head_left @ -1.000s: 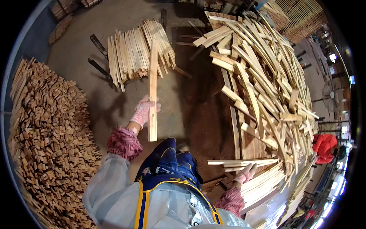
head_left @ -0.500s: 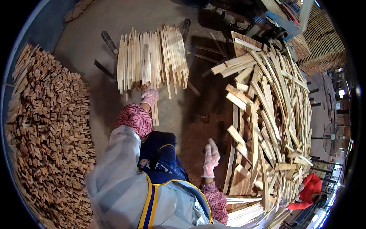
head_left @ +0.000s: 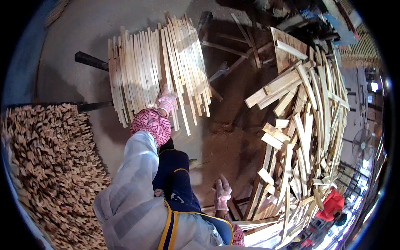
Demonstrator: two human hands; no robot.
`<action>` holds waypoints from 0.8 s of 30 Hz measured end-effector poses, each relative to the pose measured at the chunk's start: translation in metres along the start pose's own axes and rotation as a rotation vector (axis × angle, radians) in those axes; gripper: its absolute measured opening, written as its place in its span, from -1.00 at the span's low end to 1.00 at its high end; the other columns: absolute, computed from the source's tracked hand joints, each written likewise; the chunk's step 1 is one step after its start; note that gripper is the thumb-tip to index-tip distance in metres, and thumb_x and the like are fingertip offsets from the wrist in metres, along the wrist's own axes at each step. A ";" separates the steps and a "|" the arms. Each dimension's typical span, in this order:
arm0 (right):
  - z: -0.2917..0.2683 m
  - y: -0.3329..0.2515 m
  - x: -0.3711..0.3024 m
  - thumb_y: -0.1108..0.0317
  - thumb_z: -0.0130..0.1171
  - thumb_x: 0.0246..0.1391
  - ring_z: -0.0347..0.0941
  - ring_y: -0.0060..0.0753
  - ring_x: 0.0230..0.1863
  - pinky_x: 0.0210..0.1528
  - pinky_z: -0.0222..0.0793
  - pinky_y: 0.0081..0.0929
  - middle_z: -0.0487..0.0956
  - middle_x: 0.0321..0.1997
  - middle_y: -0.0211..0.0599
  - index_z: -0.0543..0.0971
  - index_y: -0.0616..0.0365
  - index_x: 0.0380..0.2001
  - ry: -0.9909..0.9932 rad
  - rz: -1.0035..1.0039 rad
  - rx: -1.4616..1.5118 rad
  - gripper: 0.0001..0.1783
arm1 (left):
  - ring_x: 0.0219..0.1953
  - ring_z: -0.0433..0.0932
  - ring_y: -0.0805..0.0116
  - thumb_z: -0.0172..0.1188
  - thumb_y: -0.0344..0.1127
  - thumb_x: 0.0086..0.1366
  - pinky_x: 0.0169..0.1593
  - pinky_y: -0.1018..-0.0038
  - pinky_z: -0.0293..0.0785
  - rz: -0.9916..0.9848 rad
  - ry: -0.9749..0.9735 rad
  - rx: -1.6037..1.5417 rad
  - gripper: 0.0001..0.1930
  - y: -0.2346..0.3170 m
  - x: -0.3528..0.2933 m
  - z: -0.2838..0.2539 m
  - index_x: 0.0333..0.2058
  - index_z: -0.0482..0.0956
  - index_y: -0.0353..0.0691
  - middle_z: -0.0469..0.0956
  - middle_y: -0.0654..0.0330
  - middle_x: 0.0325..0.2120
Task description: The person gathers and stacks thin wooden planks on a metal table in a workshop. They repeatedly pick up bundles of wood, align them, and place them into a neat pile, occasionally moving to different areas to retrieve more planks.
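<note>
Wooden strips (head_left: 141, 71) lie side by side in a rough layer just ahead of the left hand (head_left: 167, 100), which is right over their near ends (honestly can't tell if it's pinching one, the fingers aren't clear enough). Right hand (head_left: 222, 193) hangs well apart from them with nothing in it, fingers loosely stretched out. Big messy heap of boards (head_left: 285, 171) off to its right, plus a dense stack of wood pieces (head_left: 58, 175) down left of the left hand.
</note>
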State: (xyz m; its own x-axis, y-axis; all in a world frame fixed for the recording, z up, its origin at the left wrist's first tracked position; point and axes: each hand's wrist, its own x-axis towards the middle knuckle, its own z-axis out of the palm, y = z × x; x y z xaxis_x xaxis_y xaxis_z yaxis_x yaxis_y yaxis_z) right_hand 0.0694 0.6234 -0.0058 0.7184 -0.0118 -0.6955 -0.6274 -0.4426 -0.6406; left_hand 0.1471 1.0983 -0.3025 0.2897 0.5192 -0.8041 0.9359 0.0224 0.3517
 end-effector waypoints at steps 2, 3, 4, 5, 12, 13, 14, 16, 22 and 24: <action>0.008 -0.010 0.023 0.35 0.12 0.27 0.49 -0.60 -0.34 -0.27 0.52 -0.55 0.59 -0.28 -0.45 0.55 0.20 0.09 -0.092 -0.023 0.006 -0.65 | 0.16 0.44 0.13 0.16 -0.08 0.29 0.26 0.28 0.29 -0.007 0.066 0.186 -0.11 -0.052 0.051 0.022 0.45 -0.21 0.16 0.27 -0.09 0.28; 0.021 0.001 0.023 0.35 0.11 0.27 0.49 -0.60 -0.34 -0.27 0.53 -0.55 0.59 -0.28 -0.45 0.54 0.21 0.09 -0.017 -0.002 0.063 -0.64 | 0.23 0.35 0.08 0.19 -0.09 0.26 0.28 0.30 0.26 0.091 0.124 -0.041 -0.08 -0.012 0.024 0.034 0.46 -0.21 0.16 0.21 -0.10 0.31; 0.033 0.006 0.014 0.32 0.11 0.27 0.52 -0.56 -0.33 -0.25 0.54 -0.52 0.60 -0.25 -0.39 0.53 0.21 0.10 0.065 0.036 0.060 -0.63 | 0.31 0.26 0.03 0.22 -0.09 0.23 0.31 0.31 0.23 0.229 0.152 -0.246 -0.04 0.042 -0.028 0.031 0.46 -0.22 0.15 0.15 -0.11 0.35; 0.034 0.002 0.009 0.29 0.12 0.26 0.54 -0.50 -0.29 -0.20 0.53 -0.49 0.61 -0.19 -0.32 0.53 0.22 0.11 0.085 0.058 0.015 -0.60 | 0.29 0.28 0.04 0.17 -0.07 0.26 0.30 0.29 0.24 0.253 0.087 -0.302 -0.12 0.065 -0.042 0.023 0.44 -0.16 0.13 0.18 -0.09 0.33; -0.009 -0.024 0.006 0.10 0.10 0.21 0.42 0.04 0.19 0.22 0.32 -0.26 0.56 0.11 -0.02 0.55 0.15 0.08 0.134 -0.062 -0.305 -0.53 | 0.21 0.36 0.07 -0.04 0.06 0.41 0.32 0.22 0.24 0.143 -0.221 -0.419 -0.37 0.040 -0.025 0.002 0.34 0.20 -0.14 0.34 -0.05 0.23; -0.007 -0.012 0.005 0.11 0.10 0.21 0.43 0.04 0.18 0.21 0.32 -0.26 0.56 0.11 -0.02 0.56 0.15 0.07 0.157 -0.009 -0.259 -0.54 | 0.18 0.39 0.04 -0.03 0.09 0.40 0.30 0.22 0.27 0.103 -0.257 -0.276 -0.35 0.057 -0.042 0.001 0.33 0.22 -0.16 0.36 -0.07 0.21; -0.004 0.001 0.003 0.11 0.11 0.20 0.43 0.05 0.18 0.21 0.33 -0.26 0.56 0.11 -0.01 0.56 0.14 0.07 0.161 0.032 -0.215 -0.54 | 0.14 0.42 0.00 -0.03 0.12 0.39 0.27 0.22 0.29 0.066 -0.268 -0.140 -0.33 0.077 -0.062 -0.007 0.33 0.23 -0.17 0.38 -0.10 0.20; -0.001 0.016 -0.002 0.12 0.12 0.19 0.43 0.04 0.19 0.21 0.32 -0.25 0.56 0.10 0.00 0.56 0.14 0.06 0.215 0.036 -0.200 -0.55 | 0.09 0.47 -0.03 -0.01 0.15 0.38 0.22 0.24 0.34 0.087 -0.190 0.132 -0.32 0.088 -0.089 -0.024 0.30 0.28 -0.20 0.41 -0.13 0.16; -0.061 0.086 0.015 0.23 0.19 0.21 0.51 -0.54 -0.35 -0.25 0.49 -0.56 0.63 -0.14 -0.31 0.54 0.14 0.11 0.608 -0.135 0.111 -0.57 | -0.06 0.53 0.18 0.09 0.00 0.41 0.09 0.31 0.43 0.718 -0.075 0.180 -0.52 0.045 -0.109 0.013 0.11 0.46 -0.26 0.55 0.05 0.02; -0.124 0.139 0.032 0.25 0.20 0.19 0.51 -0.52 -0.42 -0.32 0.49 -0.57 0.63 -0.21 -0.33 0.54 0.13 0.10 0.809 -0.216 0.266 -0.58 | 0.02 0.51 0.21 0.16 -0.09 0.38 0.17 0.37 0.37 0.766 -0.170 0.149 -0.57 0.047 -0.164 0.060 0.08 0.51 -0.24 0.57 0.10 -0.03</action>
State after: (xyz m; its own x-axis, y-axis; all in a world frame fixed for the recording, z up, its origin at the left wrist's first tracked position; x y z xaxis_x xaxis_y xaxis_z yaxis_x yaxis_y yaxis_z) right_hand 0.0424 0.4499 -0.0765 0.7588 -0.6286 -0.1709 -0.4298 -0.2859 -0.8565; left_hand 0.1560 0.9631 -0.1832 0.8783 0.2061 -0.4313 0.4778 -0.4086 0.7777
